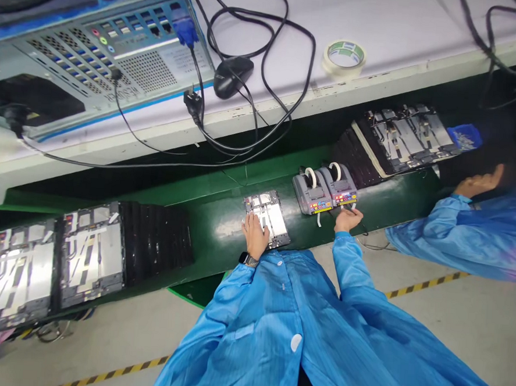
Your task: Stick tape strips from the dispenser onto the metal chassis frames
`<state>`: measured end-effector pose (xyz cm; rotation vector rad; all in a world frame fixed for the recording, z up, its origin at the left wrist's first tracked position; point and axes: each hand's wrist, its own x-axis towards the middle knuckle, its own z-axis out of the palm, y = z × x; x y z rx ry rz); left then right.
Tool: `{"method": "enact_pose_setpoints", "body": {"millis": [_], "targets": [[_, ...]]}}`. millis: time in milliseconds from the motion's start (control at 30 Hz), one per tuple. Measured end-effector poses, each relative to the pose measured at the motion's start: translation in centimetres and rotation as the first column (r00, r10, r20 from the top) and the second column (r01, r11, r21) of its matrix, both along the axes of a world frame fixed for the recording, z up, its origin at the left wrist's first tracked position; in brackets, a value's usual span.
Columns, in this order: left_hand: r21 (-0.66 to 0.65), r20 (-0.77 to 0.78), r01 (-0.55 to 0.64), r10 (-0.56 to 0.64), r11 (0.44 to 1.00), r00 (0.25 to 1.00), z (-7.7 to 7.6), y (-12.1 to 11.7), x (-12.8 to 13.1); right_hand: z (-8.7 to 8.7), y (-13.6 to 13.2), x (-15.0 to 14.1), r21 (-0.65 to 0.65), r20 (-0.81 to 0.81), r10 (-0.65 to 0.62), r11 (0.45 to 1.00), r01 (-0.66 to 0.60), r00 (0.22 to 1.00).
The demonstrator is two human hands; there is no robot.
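Note:
My left hand (255, 237), a watch on its wrist, lies with fingers stretched out on an opened tablet chassis (277, 220). This chassis has a silver plate and dark ribbon cables and rests on the green bench. My right hand (348, 220) is at the front of the right-hand tape dispenser (340, 186), its fingers pinched at a short white tape strip (354, 206). Beside it stands a second grey tape dispenser (311, 191), from which another white strip (319, 220) hangs. Both dispensers carry white rolls and lit displays.
More tablet chassis (92, 253) lie at left beside a black stack (154, 239). Others (412, 135) sit on dark trays at right, near a blue tray (465, 136). A co-worker's hand (479, 182) is at right. The shelf above holds a computer (130, 57), cables, a mouse (232, 75) and a tape roll (345, 55).

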<state>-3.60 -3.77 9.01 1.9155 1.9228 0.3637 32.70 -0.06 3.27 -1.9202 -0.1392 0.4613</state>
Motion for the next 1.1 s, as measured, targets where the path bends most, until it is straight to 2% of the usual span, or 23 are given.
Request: {"method": "enact_pose_setpoints", "body": {"millis": [133, 233, 333, 400, 533, 633, 733, 833, 900, 1000, 1100], "targets": [[0.088, 0.054, -0.054, 0.049, 0.995, 0.997, 0.1, 1.4, 0.9, -0.4, -0.5, -1.2, -0.058, 0.099, -0.15, 0.986, 0.157, 0.984], [0.096, 0.062, -0.034, 0.028, 0.995, 0.998, 0.2, 3.8, 2.4, 0.0, -1.9, -2.3, -0.043, 0.162, -0.12, 0.991, 0.129, 0.979], [0.099, 0.036, -0.006, 0.003, 0.995, 0.999, 0.3, 7.0, 4.5, 1.7, -3.7, -4.1, 0.026, 0.233, 0.041, 0.998, -0.048, 0.972], [0.096, 0.008, 0.003, -0.003, 0.995, 1.0, 0.3, 9.2, 5.9, 3.5, -4.7, -5.8, 0.074, 0.274, 0.172, 0.977, -0.199, 0.946], [0.075, -0.02, 0.024, -0.023, 0.997, 1.0, 0.6, 12.4, 7.1, 6.9, -5.3, -10.1, 0.125, 0.314, 0.408, 0.877, -0.463, 0.857], [0.089, 0.001, 0.035, -0.035, 0.995, 0.999, 0.6, 13.1, 6.0, 8.0, -3.8, -13.4, 0.14, 0.301, 0.543, 0.788, -0.599, 0.784], [0.083, 0.026, 0.035, -0.037, 0.996, 0.999, 0.0, 12.8, 4.3, 7.1, -0.2, -16.1, 0.123, 0.276, 0.648, 0.708, -0.695, 0.71], [0.068, 0.032, 0.041, -0.043, 0.997, 0.999, -0.5, 12.0, 3.4, 5.3, 4.3, -18.0, 0.053, 0.3, 0.725, 0.636, -0.769, 0.62], [0.076, 0.026, 0.04, -0.042, 0.996, 0.999, -0.7, 11.4, 3.4, 4.1, 6.7, -18.5, -0.016, 0.311, 0.787, 0.565, -0.825, 0.533], [0.085, 0.046, 0.029, -0.033, 0.996, 0.998, -0.4, 10.8, 3.7, 2.9, 8.5, -18.2, -0.096, 0.265, 0.867, 0.46, -0.883, 0.423], [0.077, 0.08, 0.027, -0.033, 0.997, 0.996, 0.0, 10.6, 3.9, 2.1, 8.7, -17.6, -0.102, 0.214, 0.903, 0.401, -0.911, 0.373]]}}
